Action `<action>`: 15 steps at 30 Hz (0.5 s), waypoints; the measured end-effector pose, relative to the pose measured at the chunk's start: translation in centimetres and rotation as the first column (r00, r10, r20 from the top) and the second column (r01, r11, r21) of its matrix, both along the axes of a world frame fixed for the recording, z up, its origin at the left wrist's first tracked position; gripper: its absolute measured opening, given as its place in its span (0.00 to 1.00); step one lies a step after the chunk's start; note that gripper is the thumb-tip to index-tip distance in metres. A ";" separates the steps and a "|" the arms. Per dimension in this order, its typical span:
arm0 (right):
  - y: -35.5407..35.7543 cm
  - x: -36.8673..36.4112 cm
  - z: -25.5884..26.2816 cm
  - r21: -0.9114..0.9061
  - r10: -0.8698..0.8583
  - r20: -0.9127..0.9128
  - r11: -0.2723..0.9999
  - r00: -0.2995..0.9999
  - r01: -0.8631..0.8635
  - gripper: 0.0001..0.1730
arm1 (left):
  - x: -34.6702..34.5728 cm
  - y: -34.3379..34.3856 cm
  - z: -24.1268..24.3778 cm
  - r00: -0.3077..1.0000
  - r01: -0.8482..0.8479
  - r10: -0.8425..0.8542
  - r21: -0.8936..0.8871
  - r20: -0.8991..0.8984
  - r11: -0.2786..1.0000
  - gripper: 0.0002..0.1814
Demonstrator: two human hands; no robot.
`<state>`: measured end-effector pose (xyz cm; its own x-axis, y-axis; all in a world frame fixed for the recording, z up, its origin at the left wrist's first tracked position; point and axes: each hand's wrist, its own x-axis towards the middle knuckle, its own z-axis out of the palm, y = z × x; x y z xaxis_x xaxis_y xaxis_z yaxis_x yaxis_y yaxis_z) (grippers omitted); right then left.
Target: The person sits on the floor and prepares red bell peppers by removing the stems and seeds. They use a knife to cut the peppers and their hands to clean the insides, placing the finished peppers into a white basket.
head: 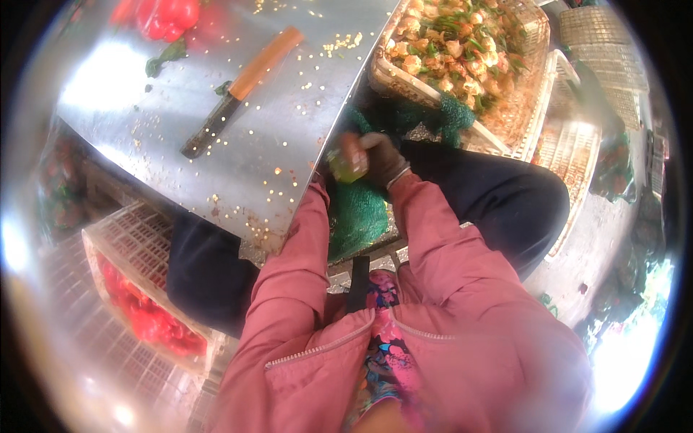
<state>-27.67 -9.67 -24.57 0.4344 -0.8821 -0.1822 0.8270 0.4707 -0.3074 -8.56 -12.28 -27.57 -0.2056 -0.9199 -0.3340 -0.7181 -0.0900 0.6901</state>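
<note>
My right hand [383,158], in a pale, dirty glove, is shut on a blurred green and reddish bell pepper [349,161] beside the metal table's edge. A green mesh sack [360,216] lies below the pepper. My left hand is hidden under the table's edge; only its pink sleeve shows. On the metal table [178,178] rests a knife [238,94] with a wooden handle and a dark, stained blade. Red bell peppers [168,19] lie at the table's far end, near a green leafy scrap [167,56].
Pale seeds dot the table. A plastic crate [403,81] of pepper cores and stems stands at the upper right, with more crates [603,43] beyond. At the lower left, a crate [130,227] stands near red peppers [151,314]. My knees flank the sack.
</note>
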 end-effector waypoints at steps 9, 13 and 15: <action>0.3 3.3 5.7 0.257 0.115 -0.948 0.824 -0.296 -0.505 0.16 | 8.1 3.9 1.0 0.956 -0.240 0.232 0.025 0.178 0.970 0.28; 1.1 1.5 5.2 0.321 -0.042 -0.759 0.844 -0.650 -0.430 0.23 | 9.6 5.2 1.7 0.941 -0.283 0.272 0.027 0.200 0.959 0.27; 2.2 -0.2 6.2 0.263 -0.014 -0.748 0.911 -0.663 -0.316 0.24 | 9.6 5.0 2.0 0.947 -0.268 0.257 0.030 0.195 0.963 0.27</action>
<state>-27.91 -7.49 -18.38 -0.1325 -0.8849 -0.4465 -0.9060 0.2909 -0.3076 1.00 -7.27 -25.61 0.1116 -0.9118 -0.3953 -0.7797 -0.3269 0.5340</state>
